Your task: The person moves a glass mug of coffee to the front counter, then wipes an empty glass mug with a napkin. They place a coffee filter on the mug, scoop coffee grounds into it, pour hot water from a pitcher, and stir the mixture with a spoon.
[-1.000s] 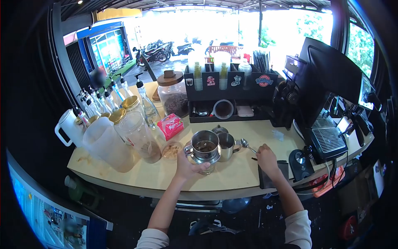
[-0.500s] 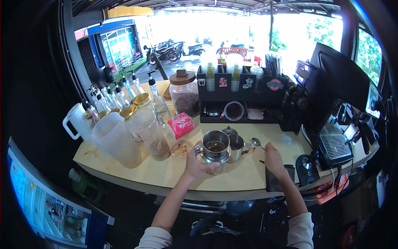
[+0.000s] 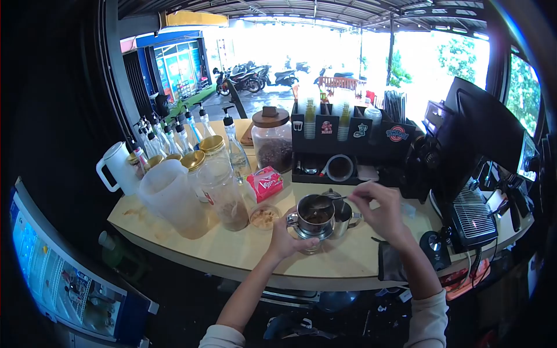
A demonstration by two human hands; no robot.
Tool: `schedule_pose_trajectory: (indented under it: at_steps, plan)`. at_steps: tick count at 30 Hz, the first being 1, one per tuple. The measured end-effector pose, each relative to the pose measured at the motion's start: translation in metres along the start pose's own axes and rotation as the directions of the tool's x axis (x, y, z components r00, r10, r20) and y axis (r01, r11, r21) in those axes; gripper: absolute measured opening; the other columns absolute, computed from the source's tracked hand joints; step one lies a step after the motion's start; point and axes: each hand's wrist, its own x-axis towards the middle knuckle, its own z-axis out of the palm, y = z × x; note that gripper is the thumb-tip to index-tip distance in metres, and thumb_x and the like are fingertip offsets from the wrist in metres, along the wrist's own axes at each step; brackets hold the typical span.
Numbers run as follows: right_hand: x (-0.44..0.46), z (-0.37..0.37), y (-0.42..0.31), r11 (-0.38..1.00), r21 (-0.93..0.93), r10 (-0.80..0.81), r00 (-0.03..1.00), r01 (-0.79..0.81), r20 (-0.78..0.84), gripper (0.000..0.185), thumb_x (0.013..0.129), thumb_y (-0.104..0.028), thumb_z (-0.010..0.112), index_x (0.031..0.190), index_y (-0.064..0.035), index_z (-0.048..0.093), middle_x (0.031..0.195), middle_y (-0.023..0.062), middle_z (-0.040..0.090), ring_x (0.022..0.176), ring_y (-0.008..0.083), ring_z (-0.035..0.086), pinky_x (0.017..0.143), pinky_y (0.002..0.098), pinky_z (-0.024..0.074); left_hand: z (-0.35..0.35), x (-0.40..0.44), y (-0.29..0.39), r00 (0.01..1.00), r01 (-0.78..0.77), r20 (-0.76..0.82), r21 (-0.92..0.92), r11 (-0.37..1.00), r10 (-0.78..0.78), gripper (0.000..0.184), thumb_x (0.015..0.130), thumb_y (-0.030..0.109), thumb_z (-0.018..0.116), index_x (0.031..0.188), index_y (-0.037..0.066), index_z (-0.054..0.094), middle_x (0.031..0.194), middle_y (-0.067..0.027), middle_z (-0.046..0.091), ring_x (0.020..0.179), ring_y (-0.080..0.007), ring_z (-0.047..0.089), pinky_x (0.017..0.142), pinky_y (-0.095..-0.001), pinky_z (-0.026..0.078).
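My left hand (image 3: 285,239) is wrapped round the side of a metal drip coffee filter (image 3: 326,227), which sits on top of a small glass (image 3: 310,250). Dark, wet-looking contents show inside the filter. In my right hand (image 3: 383,213), pinched by the handle, is a metal spoon (image 3: 322,203), its bowl at the filter's mouth. Close behind the filter, to the right, stands a metal pitcher (image 3: 341,219), partly hidden. A round metal lid (image 3: 331,194) lies beyond them. Left of my left hand is a small dish (image 3: 264,217) of pale brown pieces.
A tall clear jug (image 3: 226,203), a frosted pitcher (image 3: 174,200) and several pump bottles crowd the left. Behind are a pink packet (image 3: 265,184), a bean jar (image 3: 272,142) and a black cup organizer (image 3: 354,136). A dark cloth (image 3: 392,261) and scale (image 3: 434,246) lie right.
My right hand has lifted the spoon from the counter's right side and brought it left over the filter. My left hand keeps its hold, and the camera view has shifted slightly.
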Motion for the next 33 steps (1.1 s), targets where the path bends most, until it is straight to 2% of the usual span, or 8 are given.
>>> schedule_pose_trajectory:
  at_steps: [2, 4, 8, 15, 17, 20, 30, 33]
  plan:
    - [0.002, 0.013, -0.003, 1.0, 0.002, -0.021, 0.999, 0.021, 0.04, 0.011, 0.08, -0.005, 0.069, 0.088, -0.0004, 0.063, 0.072, 0.0071, 0.062, 0.056, 0.012, 0.056, 0.053, 0.0253, 0.0454, 0.0, 0.0, -0.004, 1.0, -0.016, -0.013, 0.019, 1.0, 0.017, 0.085, 0.053, 0.031, 0.088, 0.123, -0.002, 0.053, 0.107, -0.011, 0.065, 0.101, -0.0193, 0.062, 0.093, -0.033, 0.047]
    - [0.005, 0.022, -0.004, 0.99, 0.135, 0.036, 0.992, -0.052, 0.124, 0.013, 0.08, -0.006, 0.07, 0.089, -0.0005, 0.063, 0.073, 0.0065, 0.061, 0.057, 0.0119, 0.056, 0.054, 0.0262, 0.0454, 0.0, -0.001, -0.005, 1.0, -0.006, -0.013, 0.003, 1.0, 0.006, 0.085, 0.053, 0.031, 0.088, 0.123, -0.002, 0.053, 0.107, -0.011, 0.065, 0.101, -0.0195, 0.062, 0.093, -0.0331, 0.047]
    - [0.014, 0.019, -0.006, 0.989, 0.127, 0.04, 0.962, -0.077, 0.271, 0.008, 0.086, -0.005, 0.061, 0.092, 0.0012, 0.061, 0.079, 0.011, 0.059, 0.067, 0.0221, 0.059, 0.06, 0.0303, 0.0456, 0.001, 0.0, -0.007, 0.999, -0.029, -0.018, -0.013, 0.999, 0.029, 0.086, 0.053, 0.033, 0.088, 0.123, -0.002, 0.052, 0.107, -0.0106, 0.065, 0.102, -0.0201, 0.062, 0.093, -0.0335, 0.047]
    - [0.013, 0.018, 0.001, 0.989, 0.147, -0.048, 0.953, 0.004, 0.299, 0.009, 0.09, -0.005, 0.055, 0.092, 0.0023, 0.06, 0.08, 0.0143, 0.058, 0.073, 0.0315, 0.061, 0.064, 0.0367, 0.0472, 0.001, -0.001, -0.004, 1.0, 0.001, -0.016, 0.023, 1.0, 0.0, 0.087, 0.052, 0.033, 0.088, 0.123, -0.002, 0.052, 0.106, -0.0111, 0.065, 0.102, -0.0206, 0.063, 0.093, -0.0338, 0.047]
    - [0.016, 0.009, -0.004, 0.982, 0.154, 0.043, 0.916, -0.113, 0.399, 0.01, 0.09, -0.006, 0.054, 0.092, 0.0023, 0.059, 0.082, 0.0151, 0.06, 0.075, 0.0331, 0.061, 0.066, 0.0382, 0.0479, 0.002, -0.001, -0.005, 0.999, -0.003, -0.032, 0.002, 1.0, 0.003, 0.088, 0.052, 0.033, 0.088, 0.123, -0.003, 0.052, 0.106, -0.0116, 0.065, 0.101, -0.0204, 0.063, 0.092, -0.0335, 0.048]
    - [0.013, 0.015, 0.004, 0.989, 0.148, -0.022, 0.942, -0.029, 0.334, 0.01, 0.09, -0.006, 0.054, 0.092, 0.0025, 0.059, 0.082, 0.0154, 0.06, 0.074, 0.0327, 0.061, 0.065, 0.0373, 0.0479, 0.001, 0.0, 0.001, 1.0, 0.003, -0.008, 0.015, 1.0, -0.003, 0.087, 0.052, 0.032, 0.088, 0.123, -0.003, 0.051, 0.107, -0.0117, 0.065, 0.102, -0.0201, 0.063, 0.092, -0.0331, 0.048]
    - [0.013, 0.014, 0.004, 0.973, 0.224, -0.031, 0.931, -0.055, 0.363, 0.009, 0.089, -0.005, 0.055, 0.093, 0.0021, 0.059, 0.083, 0.0154, 0.061, 0.074, 0.0328, 0.061, 0.065, 0.0376, 0.048, 0.002, 0.0, -0.004, 1.0, -0.016, -0.014, -0.023, 1.0, 0.016, 0.088, 0.053, 0.03, 0.088, 0.124, -0.005, 0.05, 0.109, -0.0121, 0.064, 0.101, -0.0199, 0.063, 0.091, -0.0326, 0.048]
    - [0.011, 0.016, 0.005, 0.988, 0.149, -0.022, 0.942, -0.03, 0.335, 0.009, 0.089, -0.005, 0.055, 0.093, 0.0023, 0.058, 0.083, 0.0156, 0.06, 0.073, 0.033, 0.06, 0.065, 0.0384, 0.0477, 0.003, -0.002, -0.001, 1.0, -0.006, -0.02, -0.008, 1.0, 0.006, 0.088, 0.053, 0.03, 0.088, 0.125, -0.005, 0.05, 0.109, -0.0126, 0.064, 0.102, -0.0202, 0.063, 0.091, -0.0326, 0.048]
